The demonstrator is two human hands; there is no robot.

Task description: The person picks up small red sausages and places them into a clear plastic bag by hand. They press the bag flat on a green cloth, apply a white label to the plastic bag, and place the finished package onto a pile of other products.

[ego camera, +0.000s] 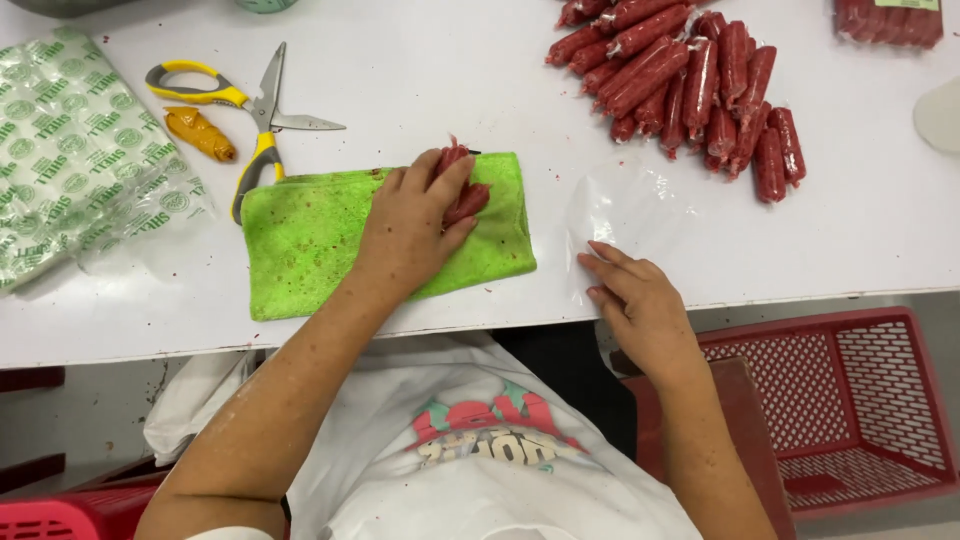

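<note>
bench layout
cloth (310,235) centre on table (450,70); scissors (255,115) behind it, bag stack (70,150) left, sausage pile (690,85) behind right, basket (860,400) below right.

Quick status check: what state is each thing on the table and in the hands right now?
Left hand: closed around a red sausage, pressing it on the green cloth.
Right hand: flat on the clear plastic sheet.
Green cloth: spread flat, speckled.
Scissors: open, lying unused.
Wrapped sausages: piled.
Red basket: looks empty.

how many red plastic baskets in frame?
2: one red basket lower right below the table edge, another red basket at bottom left, mostly cut off. More may be hidden.
</note>
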